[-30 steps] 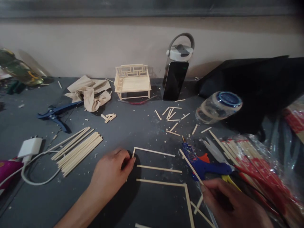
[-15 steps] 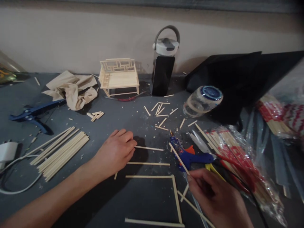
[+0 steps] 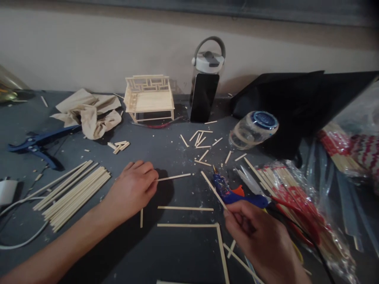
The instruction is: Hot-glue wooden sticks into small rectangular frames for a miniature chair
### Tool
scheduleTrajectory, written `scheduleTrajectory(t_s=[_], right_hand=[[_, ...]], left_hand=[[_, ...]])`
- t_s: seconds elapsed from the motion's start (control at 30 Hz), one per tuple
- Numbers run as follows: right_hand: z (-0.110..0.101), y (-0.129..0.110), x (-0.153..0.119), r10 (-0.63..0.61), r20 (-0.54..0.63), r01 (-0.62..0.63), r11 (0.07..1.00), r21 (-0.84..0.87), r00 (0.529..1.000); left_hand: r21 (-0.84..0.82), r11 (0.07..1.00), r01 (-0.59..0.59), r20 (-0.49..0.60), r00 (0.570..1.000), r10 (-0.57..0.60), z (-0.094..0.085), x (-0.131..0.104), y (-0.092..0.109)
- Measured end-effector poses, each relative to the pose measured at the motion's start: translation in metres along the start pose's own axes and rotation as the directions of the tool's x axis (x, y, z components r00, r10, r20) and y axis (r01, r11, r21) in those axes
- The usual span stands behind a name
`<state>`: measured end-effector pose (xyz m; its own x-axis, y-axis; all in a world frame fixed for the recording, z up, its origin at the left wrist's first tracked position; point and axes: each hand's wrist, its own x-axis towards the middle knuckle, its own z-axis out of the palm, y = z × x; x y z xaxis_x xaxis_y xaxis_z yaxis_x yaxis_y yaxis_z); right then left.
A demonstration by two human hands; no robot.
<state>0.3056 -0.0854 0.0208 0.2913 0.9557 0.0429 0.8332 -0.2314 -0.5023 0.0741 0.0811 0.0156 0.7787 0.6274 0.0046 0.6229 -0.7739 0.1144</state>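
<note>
My left hand (image 3: 133,185), fingers curled, pinches a thin wooden stick (image 3: 174,177) that points right. A short stick (image 3: 141,218) shows below that hand; whether the two are joined is hidden. Between thumb and fingertips, my right hand (image 3: 254,232) grips another wooden stick (image 3: 211,187), tilted up to the left, its tip apart from the left one. Beneath and beside the right hand lies a blue glue gun (image 3: 223,185) with an orange trigger. A loose stick (image 3: 185,208) and a corner-joined stick frame (image 3: 222,248) lie on the table in front of me.
A small wooden model bench (image 3: 149,100), a phone (image 3: 204,98) against a bottle (image 3: 210,61), and a jar (image 3: 253,130) stand behind. Blue cutters (image 3: 38,144), crumpled paper (image 3: 89,112) and a stick bundle (image 3: 77,197) lie left. Scissors (image 3: 251,183) and bagged sticks (image 3: 299,197) are right.
My left hand has moved left, and its stick has swung so the right end points slightly upward. My right hand and its stick have shifted a little left. The view has tilted slightly.
</note>
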Motion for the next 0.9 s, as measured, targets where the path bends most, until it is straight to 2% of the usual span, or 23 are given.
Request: scheduleTrajectory(t_s=[0.1,0.23,0.43,0.6,0.7,0.8,0.9], right_hand=[[0.005,-0.014,0.013,-0.046,-0.020,0.045,0.999,-0.023,0.999],[0.017,-0.030,0.030,-0.131,-0.047,0.126,0.987,-0.098,0.990],[0.037,-0.037,0.045,-0.126,0.004,0.123,0.968,-0.218,0.992],[0.045,-0.038,0.049,-0.201,-0.005,0.190,0.934,-0.302,0.980],[0.045,-0.041,0.050,-0.233,0.033,0.230,0.916,-0.330,0.972],[0.042,-0.044,0.049,-0.257,0.064,0.263,0.906,-0.332,0.964],[0.033,-0.038,0.047,-0.268,0.042,0.267,0.906,-0.329,0.962]], left_hand=[[0.004,0.996,0.086,-0.002,0.996,-0.086,0.000,-0.007,-0.008],[-0.009,0.989,0.147,0.043,0.988,-0.146,-0.002,-0.013,-0.016],[-0.072,0.980,0.186,0.056,0.982,-0.183,-0.005,-0.013,-0.024],[-0.111,0.980,0.168,0.005,0.986,-0.168,-0.005,0.004,-0.020],[-0.143,0.982,0.126,-0.007,0.992,-0.129,-0.003,0.018,-0.014],[-0.144,0.985,0.093,0.000,0.996,-0.094,0.000,0.030,-0.010],[-0.133,0.988,0.078,0.007,0.997,-0.077,0.003,0.036,-0.010]])
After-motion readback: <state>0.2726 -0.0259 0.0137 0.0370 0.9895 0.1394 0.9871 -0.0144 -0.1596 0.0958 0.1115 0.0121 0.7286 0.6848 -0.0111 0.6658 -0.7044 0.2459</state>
